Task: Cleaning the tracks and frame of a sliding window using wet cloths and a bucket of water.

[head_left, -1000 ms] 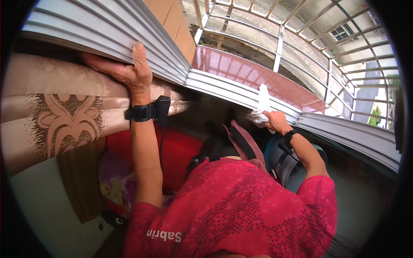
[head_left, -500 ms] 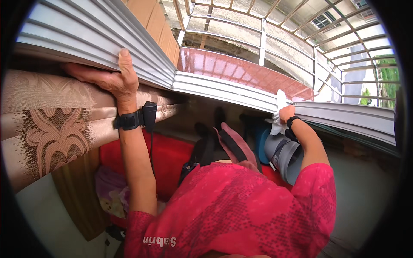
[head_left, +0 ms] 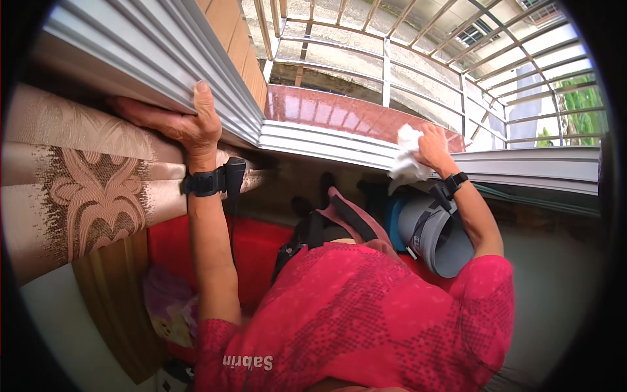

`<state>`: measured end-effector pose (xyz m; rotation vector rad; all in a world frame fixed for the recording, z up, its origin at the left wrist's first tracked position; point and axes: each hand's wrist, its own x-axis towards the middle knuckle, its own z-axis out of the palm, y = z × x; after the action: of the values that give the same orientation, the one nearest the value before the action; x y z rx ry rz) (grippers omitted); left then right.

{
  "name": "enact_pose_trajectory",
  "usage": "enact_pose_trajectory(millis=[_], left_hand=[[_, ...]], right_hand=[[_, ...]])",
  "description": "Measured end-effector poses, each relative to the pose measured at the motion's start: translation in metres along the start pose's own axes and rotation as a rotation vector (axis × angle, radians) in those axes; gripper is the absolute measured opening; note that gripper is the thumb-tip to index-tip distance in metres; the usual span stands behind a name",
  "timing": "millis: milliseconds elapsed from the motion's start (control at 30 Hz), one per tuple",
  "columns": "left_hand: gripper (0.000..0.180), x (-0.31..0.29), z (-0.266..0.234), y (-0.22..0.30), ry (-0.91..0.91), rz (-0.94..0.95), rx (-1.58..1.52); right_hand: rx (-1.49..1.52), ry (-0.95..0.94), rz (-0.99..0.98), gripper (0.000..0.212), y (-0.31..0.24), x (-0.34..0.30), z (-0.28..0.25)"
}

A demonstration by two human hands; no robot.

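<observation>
My right hand is closed on a crumpled white cloth, over the pale metal window track beside the red stone sill. Part of the cloth hangs down on the near side of the track. At the left, my left hand lies against the ribbed metal window frame. Its thumb points up over the ribs, and its fingers stretch out along the frame's lower side, partly in shadow. Black bands circle both wrists.
Beyond the sill stands a metal bar grille. A patterned curtain hangs below my left hand. Under my right forearm sits a grey bucket, with something blue beside it. Red fabric lies below at the left.
My right hand has moved up and slightly left with the cloth, from the track's near edge to over the track and sill. My left hand keeps its place on the frame.
</observation>
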<state>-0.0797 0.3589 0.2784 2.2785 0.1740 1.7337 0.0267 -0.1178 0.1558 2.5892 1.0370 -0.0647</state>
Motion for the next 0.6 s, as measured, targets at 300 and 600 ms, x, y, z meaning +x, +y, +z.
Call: enact_pose_trajectory(millis=[300,600], left_hand=[[0.102,0.003,0.008,0.006,-0.016,0.014,-0.061],[0.099,0.002,0.006,0.007,-0.046,-0.06,-0.063]], right_hand=[[0.587,0.02,-0.003,0.026,-0.15,0.069,0.079],[0.678,0.058,0.037,0.044,-0.091,0.011,0.125]])
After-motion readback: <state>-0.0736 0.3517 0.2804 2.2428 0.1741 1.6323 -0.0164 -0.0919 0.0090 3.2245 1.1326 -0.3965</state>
